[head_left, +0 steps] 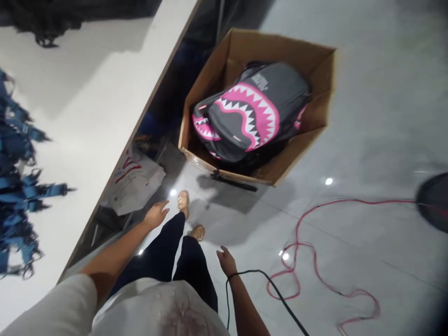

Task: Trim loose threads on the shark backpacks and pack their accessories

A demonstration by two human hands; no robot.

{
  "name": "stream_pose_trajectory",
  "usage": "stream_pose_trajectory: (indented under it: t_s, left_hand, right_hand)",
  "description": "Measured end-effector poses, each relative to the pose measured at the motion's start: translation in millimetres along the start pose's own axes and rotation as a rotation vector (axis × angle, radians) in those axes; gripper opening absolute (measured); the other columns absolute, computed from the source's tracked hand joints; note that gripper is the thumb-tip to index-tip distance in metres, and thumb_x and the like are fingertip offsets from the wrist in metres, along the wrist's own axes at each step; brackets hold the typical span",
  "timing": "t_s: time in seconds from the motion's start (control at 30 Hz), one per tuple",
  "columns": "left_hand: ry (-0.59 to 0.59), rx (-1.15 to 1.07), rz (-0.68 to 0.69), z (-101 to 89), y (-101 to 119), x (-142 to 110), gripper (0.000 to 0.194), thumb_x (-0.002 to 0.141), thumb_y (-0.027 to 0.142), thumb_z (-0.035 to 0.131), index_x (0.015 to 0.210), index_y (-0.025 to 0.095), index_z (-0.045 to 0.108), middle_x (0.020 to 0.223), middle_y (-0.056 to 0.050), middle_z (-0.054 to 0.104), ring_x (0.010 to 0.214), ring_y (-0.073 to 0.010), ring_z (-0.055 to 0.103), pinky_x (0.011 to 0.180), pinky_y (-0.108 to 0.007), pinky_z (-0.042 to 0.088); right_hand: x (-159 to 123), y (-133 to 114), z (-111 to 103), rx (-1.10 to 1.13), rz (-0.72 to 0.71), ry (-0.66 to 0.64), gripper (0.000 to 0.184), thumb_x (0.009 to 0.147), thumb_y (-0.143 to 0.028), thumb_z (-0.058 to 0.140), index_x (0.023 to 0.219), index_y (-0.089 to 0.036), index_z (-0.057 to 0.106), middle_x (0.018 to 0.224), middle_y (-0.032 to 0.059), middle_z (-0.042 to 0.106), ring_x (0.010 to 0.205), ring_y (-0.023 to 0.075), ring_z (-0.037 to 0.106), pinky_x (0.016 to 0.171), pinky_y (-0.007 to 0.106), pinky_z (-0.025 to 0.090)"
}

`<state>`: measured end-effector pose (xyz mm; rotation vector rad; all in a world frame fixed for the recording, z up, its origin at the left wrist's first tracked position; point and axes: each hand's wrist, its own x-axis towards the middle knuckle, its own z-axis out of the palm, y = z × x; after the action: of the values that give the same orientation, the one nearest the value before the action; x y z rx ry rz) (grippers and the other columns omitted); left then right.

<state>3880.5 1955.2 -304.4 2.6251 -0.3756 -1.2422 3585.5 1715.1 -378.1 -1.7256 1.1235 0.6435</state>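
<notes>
My left hand (157,214) hangs low beside the table edge, its fingers loosely apart and nothing in it. Lower right of it, over the floor, my right hand (227,261) is also empty with thumb and fingers apart. In front of me stands an open cardboard box (315,88). Inside lies a black backpack (259,107) with a pink and white shark-mouth print, filling much of the box. Neither hand touches the box or the backpack. A white bag with red marks (140,179) under the table is nearest to my left hand.
A white table (105,93) runs along the left, with blue straps and buckles (21,186) on it and black items at its far end. A red cord (315,205) winds over the shiny floor at right. A black cable (276,287) loops past my right wrist.
</notes>
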Motion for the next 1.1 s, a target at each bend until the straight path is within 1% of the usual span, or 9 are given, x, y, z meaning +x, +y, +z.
stream_pose_trajectory:
  t_s: [0.17,0.27,0.37,0.53,0.7,0.77,0.87,1.0,1.1]
  left_hand:
    - [0.144,-0.003,0.147,-51.2,59,62,0.049,0.099,0.03,0.046,0.145,0.013,0.051,0.15,-0.012,0.051,0.142,-0.0237,0.044,0.122,-0.04,0.035]
    - [0.144,-0.009,0.188,-71.6,94,94,0.047,0.099,0.029,0.045,0.143,0.015,0.052,0.149,-0.01,0.052,0.14,-0.0206,0.046,0.121,-0.036,0.035]
    - [0.112,0.0,0.177,-79.0,123,125,0.046,0.101,0.029,0.042,0.144,0.015,0.051,0.147,-0.009,0.054,0.134,-0.019,0.053,0.117,-0.032,0.041]
    - [0.074,0.127,0.155,-69.5,170,169,0.051,0.099,0.03,0.049,0.146,0.011,0.049,0.155,-0.014,0.044,0.146,-0.0253,0.037,0.124,-0.037,0.026]
    - [0.024,0.302,0.094,-44.9,205,190,0.052,0.099,0.036,0.047,0.144,0.011,0.05,0.152,-0.018,0.047,0.144,-0.0319,0.037,0.123,-0.049,0.023]
    - [0.009,0.357,0.069,-35.6,212,190,0.05,0.099,0.038,0.046,0.141,0.012,0.055,0.153,-0.019,0.045,0.146,-0.0374,0.032,0.122,-0.055,0.018]
    - [-0.035,0.396,0.021,-25.1,216,186,0.053,0.095,0.039,0.051,0.139,0.011,0.058,0.156,-0.02,0.041,0.148,-0.0437,0.024,0.119,-0.057,0.022]
    - [-0.074,0.406,-0.018,-13.0,214,181,0.062,0.091,0.042,0.058,0.145,0.011,0.053,0.16,-0.02,0.035,0.15,-0.0473,0.018,0.121,-0.059,0.019]
    - [-0.089,0.416,-0.039,-0.4,210,174,0.074,0.088,0.036,0.064,0.154,0.013,0.04,0.165,-0.017,0.021,0.153,-0.045,0.003,0.124,-0.058,0.014]
  right_hand:
    - [54,-80,-49,0.306,0.024,0.175,0.048,0.088,-0.054,0.059,0.114,-0.014,0.063,0.094,0.0095,0.071,0.089,0.0225,0.069,0.088,0.041,0.056]
    - [87,-124,-73,0.513,-0.003,0.209,0.066,0.081,-0.064,0.052,0.125,-0.014,0.057,0.107,0.0131,0.071,0.094,0.0229,0.07,0.082,0.036,0.058]
    - [122,-161,-95,0.649,-0.035,0.231,0.071,0.082,-0.067,0.044,0.13,-0.016,0.051,0.121,0.0134,0.068,0.099,0.0198,0.07,0.082,0.033,0.058]
    - [193,-197,-135,0.617,-0.087,0.291,0.07,0.081,-0.062,0.05,0.13,-0.013,0.054,0.121,0.0152,0.067,0.108,0.0232,0.065,0.089,0.037,0.055]
    - [244,-199,-182,0.46,-0.09,0.313,0.071,0.08,-0.059,0.048,0.129,-0.008,0.057,0.113,0.0178,0.07,0.104,0.0261,0.066,0.094,0.04,0.052]
    - [251,-198,-206,0.387,-0.09,0.351,0.075,0.083,-0.058,0.043,0.136,-0.006,0.051,0.117,0.0194,0.068,0.107,0.0267,0.065,0.097,0.041,0.051]
    - [255,-211,-248,0.253,-0.158,0.448,0.079,0.085,-0.057,0.041,0.143,-0.004,0.042,0.136,0.0245,0.056,0.125,0.0304,0.056,0.109,0.044,0.043]
    - [275,-256,-298,0.086,-0.361,0.513,0.08,0.087,-0.056,0.042,0.147,-0.004,0.04,0.152,0.0231,0.041,0.142,0.0312,0.038,0.121,0.045,0.026]
    - [307,-291,-320,-0.072,-0.484,0.5,0.079,0.089,-0.052,0.043,0.149,-0.001,0.038,0.156,0.0249,0.035,0.148,0.032,0.029,0.123,0.046,0.022]
